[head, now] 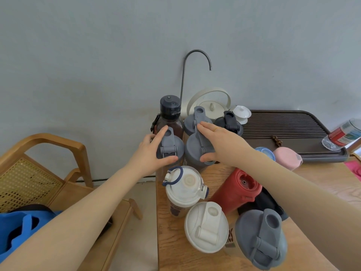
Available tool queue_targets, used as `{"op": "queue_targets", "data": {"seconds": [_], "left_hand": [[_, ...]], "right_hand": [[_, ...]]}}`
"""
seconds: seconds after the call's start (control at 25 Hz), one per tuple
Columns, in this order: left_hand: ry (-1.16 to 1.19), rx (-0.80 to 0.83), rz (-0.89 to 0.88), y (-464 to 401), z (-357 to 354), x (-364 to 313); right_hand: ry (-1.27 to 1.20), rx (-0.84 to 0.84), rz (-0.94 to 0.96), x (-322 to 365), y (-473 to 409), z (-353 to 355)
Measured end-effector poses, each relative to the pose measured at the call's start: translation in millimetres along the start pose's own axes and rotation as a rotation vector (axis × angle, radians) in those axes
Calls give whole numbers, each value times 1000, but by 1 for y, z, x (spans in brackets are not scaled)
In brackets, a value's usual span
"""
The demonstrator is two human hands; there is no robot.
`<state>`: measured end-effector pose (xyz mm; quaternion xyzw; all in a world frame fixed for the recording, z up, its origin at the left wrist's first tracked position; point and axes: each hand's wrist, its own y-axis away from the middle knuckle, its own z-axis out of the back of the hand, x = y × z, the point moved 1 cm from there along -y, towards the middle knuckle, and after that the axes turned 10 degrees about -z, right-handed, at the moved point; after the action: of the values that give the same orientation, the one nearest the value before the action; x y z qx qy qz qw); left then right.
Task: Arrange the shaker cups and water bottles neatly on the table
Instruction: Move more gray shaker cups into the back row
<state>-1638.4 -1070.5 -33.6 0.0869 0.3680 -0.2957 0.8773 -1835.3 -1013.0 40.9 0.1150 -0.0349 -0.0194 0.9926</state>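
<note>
Left hand: the left hand (149,148) is gripping the lid of a grey shaker cup (170,146) from the left, its fingers and thumb curling round the rim.
Right hand: the right hand (216,142) is lying over a second grey shaker cup (196,151), its fingers stretching across the lid and its thumb pressing the near rim.
Where the cups are standing: both are sitting side by side near the far left corner of the wooden table (175,243).
Behind them: a dark bottle (169,114), another grey cup (192,122) and a black-lidded cup (230,122) are standing in a row.
Nearer: a clear bottle with a blue loop (184,189), a white-lidded cup (206,226), a big grey-lidded cup (260,238) and a red bottle (237,189) are crowding the near edge.
Right side: a dark slatted tray (283,122) is sitting beyond them.
</note>
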Motion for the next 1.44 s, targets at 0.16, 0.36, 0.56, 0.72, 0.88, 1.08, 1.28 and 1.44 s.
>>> {"op": "queue_targets", "data": {"seconds": [0.16, 0.36, 0.56, 0.72, 0.88, 1.08, 1.28, 1.44], "left_hand": [[-152, -38, -38, 4, 8, -14], [-73, -40, -393, 23, 31, -73], [-514, 210, -615, 49, 14, -102], [-768, 414, -496, 52, 0, -100], [-889, 448, -431, 49, -7, -103], [-912, 473, -350, 67, -8, -104], [-917, 430, -226, 81, -14, -117], [-991, 213, -276, 94, -25, -135]], "right_hand": [[13, -12, 16, 0, 4, -2], [-485, -201, -19, -34, 45, 22], [-280, 92, -49, -57, 107, 0], [-254, 102, -74, -55, 111, -32], [-264, -12, -53, -55, 100, -42], [-161, 4, 69, -59, 104, -42], [-301, -109, 114, -67, 118, -42], [-618, -340, 216, -88, 168, -63]]}}
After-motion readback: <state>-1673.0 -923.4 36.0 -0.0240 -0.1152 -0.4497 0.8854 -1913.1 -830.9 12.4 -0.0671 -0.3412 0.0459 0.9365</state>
